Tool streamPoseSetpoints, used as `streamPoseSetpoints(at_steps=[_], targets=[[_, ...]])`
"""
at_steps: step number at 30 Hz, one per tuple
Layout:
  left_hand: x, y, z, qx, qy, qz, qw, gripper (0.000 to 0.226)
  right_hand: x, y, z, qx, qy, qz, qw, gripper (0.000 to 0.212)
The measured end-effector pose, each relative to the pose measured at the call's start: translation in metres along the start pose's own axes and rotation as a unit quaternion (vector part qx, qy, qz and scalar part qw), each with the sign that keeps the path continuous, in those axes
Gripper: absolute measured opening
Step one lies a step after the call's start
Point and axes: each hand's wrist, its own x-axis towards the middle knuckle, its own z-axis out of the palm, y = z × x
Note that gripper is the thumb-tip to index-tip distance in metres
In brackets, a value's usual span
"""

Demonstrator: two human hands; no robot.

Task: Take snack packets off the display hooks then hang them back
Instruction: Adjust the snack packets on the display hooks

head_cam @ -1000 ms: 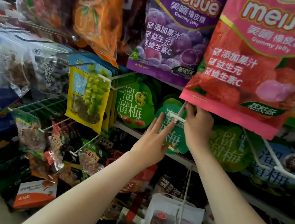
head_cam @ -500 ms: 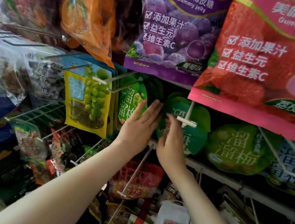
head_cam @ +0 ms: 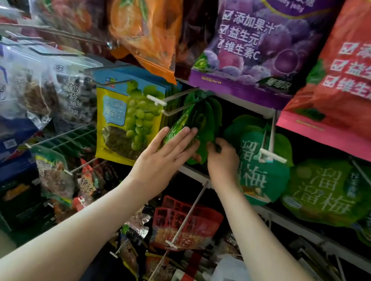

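Several round green plum packets (head_cam: 201,121) hang edge-on from a white wire hook (head_cam: 172,103) in the middle row. My left hand (head_cam: 166,159) lies flat with straight fingers against the front packet's face. My right hand (head_cam: 223,158) pinches the lower right edge of that same bunch. To the right hangs another green plum packet (head_cam: 261,172) on a hook with a white end tag (head_cam: 271,156), and a third green packet (head_cam: 326,193) beyond it.
Large purple (head_cam: 260,45), pink-red (head_cam: 358,79) and orange (head_cam: 145,20) gummy bags hang overhead. A yellow raisin packet (head_cam: 129,120) hangs left of my hands. Long hooks with red snack packets (head_cam: 184,225) jut out below. Wire shelving (head_cam: 64,136) is at left.
Both hands moved left from the hook with the white tag to the neighbouring bunch of green packets. The right hand now pinches that bunch; the left lies flat on it.
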Motion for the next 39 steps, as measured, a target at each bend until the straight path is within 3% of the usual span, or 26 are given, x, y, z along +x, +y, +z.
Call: streamPoseSetpoints(at_steps=[4,13,18,22,27,35,39], targets=[[-0.004,-0.002,-0.001,-0.007,0.0,0.019,1.0,0.078,-0.005,0.002,0.012,-0.019,0.03,-0.03,0.999,0.026],[0.001,0.007,-0.002,0.044,-0.023,0.013,0.999,0.09,-0.022,0.014,0.011,0.139,-0.068,-0.073,0.985,0.059],[0.004,0.01,-0.005,0.08,-0.056,0.019,0.995,0.081,-0.024,0.022,0.008,0.113,-0.115,-0.068,0.985,0.062],[0.003,0.008,-0.006,0.087,-0.065,0.009,0.994,0.073,-0.014,0.03,0.012,0.05,-0.082,-0.06,0.994,0.073],[-0.004,-0.007,-0.004,0.089,-0.06,-0.025,0.994,0.076,0.005,0.029,0.006,0.071,-0.043,0.012,0.996,0.08],[-0.006,0.0,-0.011,0.048,-0.099,0.016,0.994,0.078,-0.012,0.019,-0.006,0.116,-0.08,0.005,0.99,0.074],[-0.008,0.034,-0.036,-0.055,-0.117,0.049,0.99,0.075,-0.035,0.021,-0.025,0.109,-0.112,0.01,0.988,0.069]])
